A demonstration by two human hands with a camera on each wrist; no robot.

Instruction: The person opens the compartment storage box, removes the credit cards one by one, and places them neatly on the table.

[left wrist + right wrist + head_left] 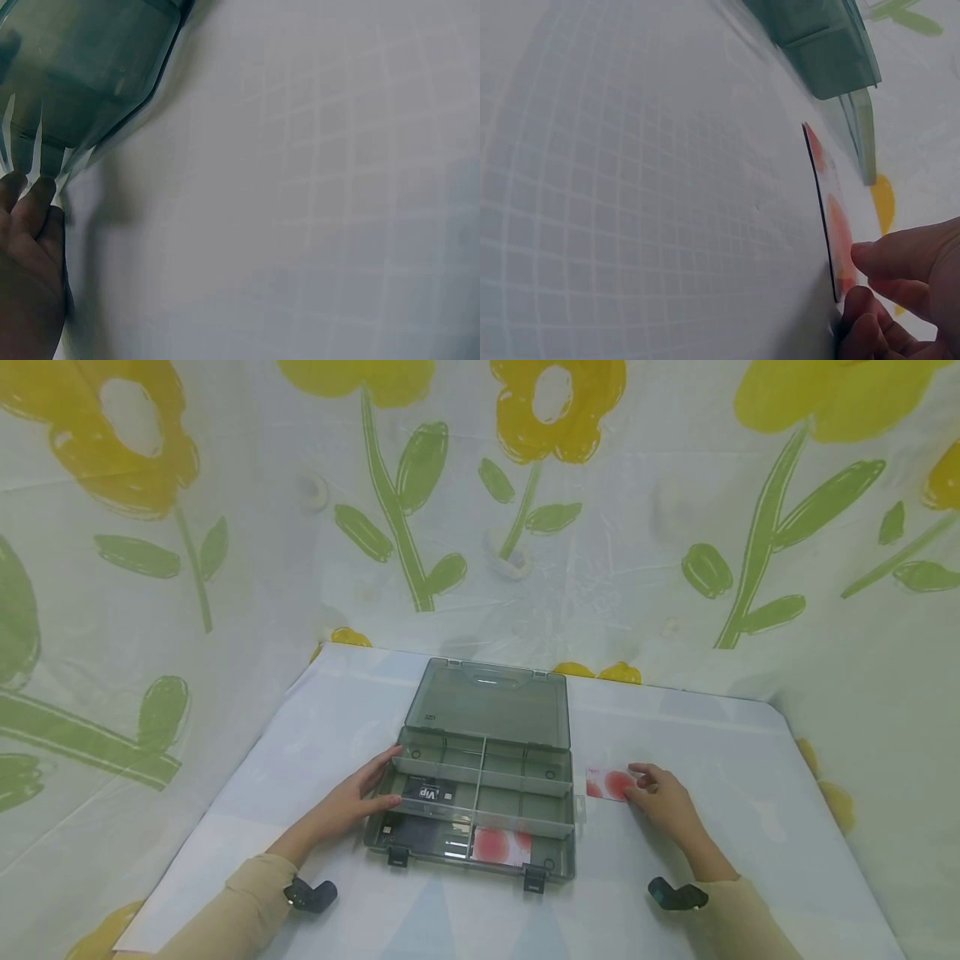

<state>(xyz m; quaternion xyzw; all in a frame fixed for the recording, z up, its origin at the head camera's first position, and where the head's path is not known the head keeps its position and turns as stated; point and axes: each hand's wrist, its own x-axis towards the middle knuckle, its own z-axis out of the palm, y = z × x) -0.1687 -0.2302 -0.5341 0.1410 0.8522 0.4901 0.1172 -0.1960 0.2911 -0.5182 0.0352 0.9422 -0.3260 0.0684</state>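
A translucent grey-green compartment box (522, 800) stands with its lid (491, 703) folded back. My left hand (352, 802) holds its left side, thumb and forefinger over the rim; other fingers touch the outer wall in the left wrist view. To the right of the box, my right hand (667, 806) pinches a white card with red circles (606, 782) by its right end. In the right wrist view that card (832, 217) is edge-on, low over the table. A black VIP card (429, 790) sits in the middle left compartment. A similar red-circle card (501, 846) lies front right.
A dark card (411, 832) is in the front left compartment. Two black latches (534, 880) hang at the box's front edge. White cloth covers the table (630, 893), and a flower-print curtain (600, 568) encloses it at the back and sides.
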